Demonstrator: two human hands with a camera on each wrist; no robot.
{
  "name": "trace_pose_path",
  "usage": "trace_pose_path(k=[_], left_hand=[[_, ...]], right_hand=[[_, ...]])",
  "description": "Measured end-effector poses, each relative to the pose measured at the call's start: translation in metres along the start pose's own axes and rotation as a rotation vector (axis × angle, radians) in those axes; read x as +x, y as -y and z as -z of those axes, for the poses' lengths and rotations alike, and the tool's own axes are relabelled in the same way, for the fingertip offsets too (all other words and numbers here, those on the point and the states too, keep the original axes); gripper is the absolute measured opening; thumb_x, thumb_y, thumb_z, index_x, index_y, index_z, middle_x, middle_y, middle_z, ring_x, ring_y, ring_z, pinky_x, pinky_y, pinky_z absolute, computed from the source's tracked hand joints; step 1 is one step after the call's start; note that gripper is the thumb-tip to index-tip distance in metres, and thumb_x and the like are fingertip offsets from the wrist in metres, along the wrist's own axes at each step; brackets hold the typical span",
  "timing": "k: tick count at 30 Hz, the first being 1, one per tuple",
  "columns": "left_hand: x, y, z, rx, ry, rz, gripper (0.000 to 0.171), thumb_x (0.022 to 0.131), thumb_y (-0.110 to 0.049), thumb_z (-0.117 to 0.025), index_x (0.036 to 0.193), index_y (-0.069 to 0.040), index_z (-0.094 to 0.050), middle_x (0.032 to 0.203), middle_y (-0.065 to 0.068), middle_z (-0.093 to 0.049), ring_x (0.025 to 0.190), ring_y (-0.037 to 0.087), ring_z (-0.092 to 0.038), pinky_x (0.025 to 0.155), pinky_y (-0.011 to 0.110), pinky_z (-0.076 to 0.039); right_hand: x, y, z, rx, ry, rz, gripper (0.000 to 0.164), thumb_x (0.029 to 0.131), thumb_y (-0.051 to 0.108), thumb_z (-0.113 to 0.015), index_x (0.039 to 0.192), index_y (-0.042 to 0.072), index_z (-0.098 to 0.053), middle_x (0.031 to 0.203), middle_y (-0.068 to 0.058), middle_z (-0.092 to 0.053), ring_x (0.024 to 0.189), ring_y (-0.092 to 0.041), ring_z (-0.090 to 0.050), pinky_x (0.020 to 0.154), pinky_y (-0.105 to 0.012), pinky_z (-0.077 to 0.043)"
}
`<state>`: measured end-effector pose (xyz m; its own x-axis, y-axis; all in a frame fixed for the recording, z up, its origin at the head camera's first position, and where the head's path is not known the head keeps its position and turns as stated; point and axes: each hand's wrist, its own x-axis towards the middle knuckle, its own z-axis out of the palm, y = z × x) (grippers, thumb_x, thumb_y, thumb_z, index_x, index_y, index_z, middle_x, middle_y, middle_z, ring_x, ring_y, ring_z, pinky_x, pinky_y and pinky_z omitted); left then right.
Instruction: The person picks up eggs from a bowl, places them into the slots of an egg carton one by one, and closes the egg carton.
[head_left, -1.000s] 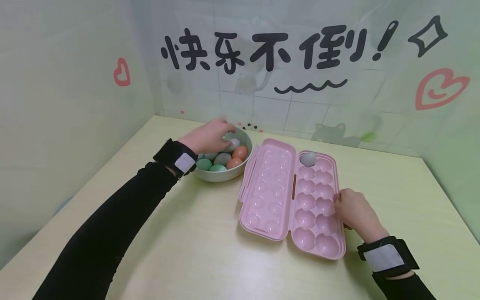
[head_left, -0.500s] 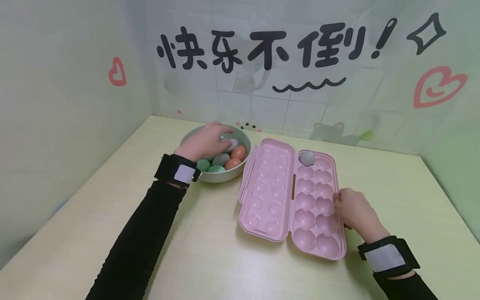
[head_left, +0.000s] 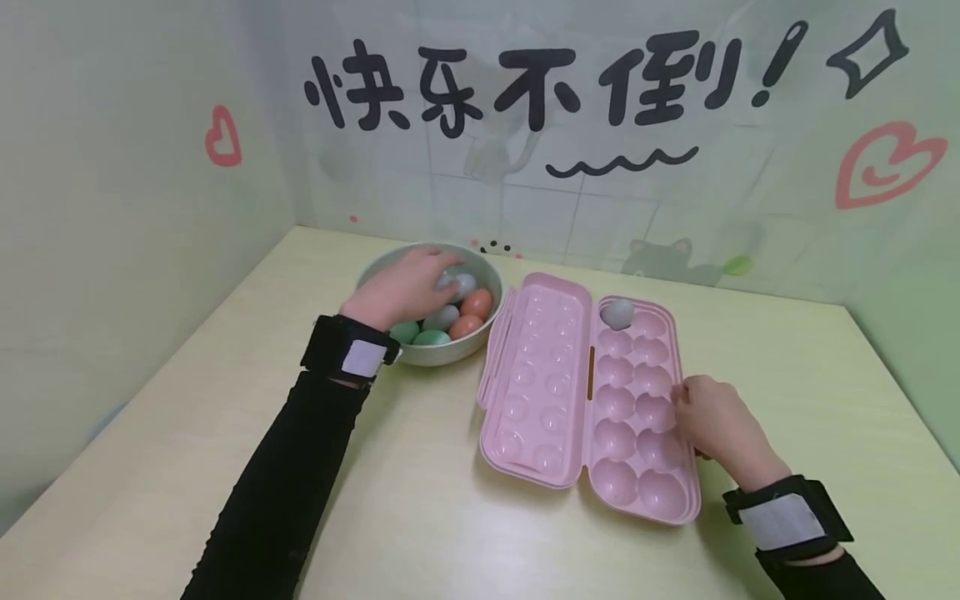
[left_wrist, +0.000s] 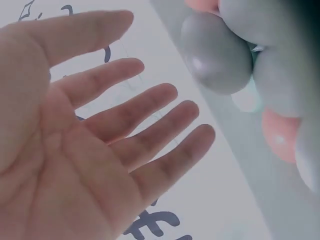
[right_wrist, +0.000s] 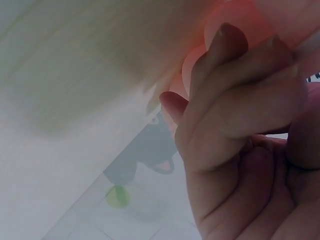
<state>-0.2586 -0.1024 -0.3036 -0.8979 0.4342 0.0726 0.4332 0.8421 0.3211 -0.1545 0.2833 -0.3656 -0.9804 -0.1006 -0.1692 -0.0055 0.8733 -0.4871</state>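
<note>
My left hand reaches over a pale green bowl at the back left. The left wrist view shows its fingers spread and nearly straight, with nothing between them and several eggs close beyond the fingertips. In the bowl lie orange eggs, such as this orange egg, a grey egg and a green egg. A pink egg carton stands unfolded beside the bowl. One grey egg sits in its far left cup. My right hand grips the carton's right edge, fingers curled under the rim in the right wrist view.
The ribbed pink lid lies flat on the carton's left side, between bowl and cups. A pale wooden table carries everything. A printed wall rises behind, and a plain side wall stands at the left.
My left forearm has swung toward the middle, and the hand has shifted slightly left and down over the bowl. The right hand keeps its hold on the carton.
</note>
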Motion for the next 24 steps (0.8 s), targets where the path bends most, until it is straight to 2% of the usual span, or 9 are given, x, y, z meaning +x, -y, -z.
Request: trace_pose_path(k=[4,10,18,24], left_hand=[[-0.0019,0.0008,0.0008,-0.008,0.037,0.008,0.05,0.099,-0.021,-0.057,0.146,-0.008,-0.047,0.147,0.014,-0.043,0.138,0.03,-0.034,0.111,0.047,-0.026],[-0.0041,0.0032,0.0029,-0.001,0.089,-0.009,0.053,0.097,-0.017,-0.058,0.147,-0.007,-0.044,0.145,0.013,-0.046,0.135,0.028,-0.038,0.111,0.045,-0.027],[-0.0031,0.0025,0.0075,0.067,0.022,-0.032,0.047,0.098,-0.019,-0.057,0.142,-0.005,-0.051,0.145,0.012,-0.047,0.136,0.027,-0.038,0.111,0.042,-0.028],[-0.003,0.0015,0.0036,0.091,0.026,-0.053,0.044,0.098,-0.019,-0.057,0.141,-0.007,-0.054,0.143,0.01,-0.049,0.133,0.026,-0.042,0.109,0.042,-0.031]], right_hand=[[0.0005,-0.0013,0.0007,-0.003,0.0,0.007,0.034,0.103,0.011,-0.035,0.101,-0.016,-0.055,0.069,-0.013,-0.053,0.049,-0.021,-0.053,0.045,-0.036,-0.048],[0.0018,-0.0027,0.0008,-0.009,0.006,0.011,0.033,0.103,0.011,-0.036,0.099,-0.015,-0.055,0.068,-0.013,-0.053,0.048,-0.021,-0.053,0.045,-0.036,-0.047],[0.001,-0.001,0.0019,-0.009,0.012,0.003,0.034,0.103,0.011,-0.035,0.101,-0.016,-0.055,0.069,-0.014,-0.053,0.049,-0.021,-0.053,0.045,-0.036,-0.048],[0.0007,-0.0002,-0.0005,-0.01,0.009,0.013,0.033,0.103,0.011,-0.035,0.1,-0.016,-0.055,0.067,-0.013,-0.052,0.048,-0.021,-0.053,0.044,-0.035,-0.047]])
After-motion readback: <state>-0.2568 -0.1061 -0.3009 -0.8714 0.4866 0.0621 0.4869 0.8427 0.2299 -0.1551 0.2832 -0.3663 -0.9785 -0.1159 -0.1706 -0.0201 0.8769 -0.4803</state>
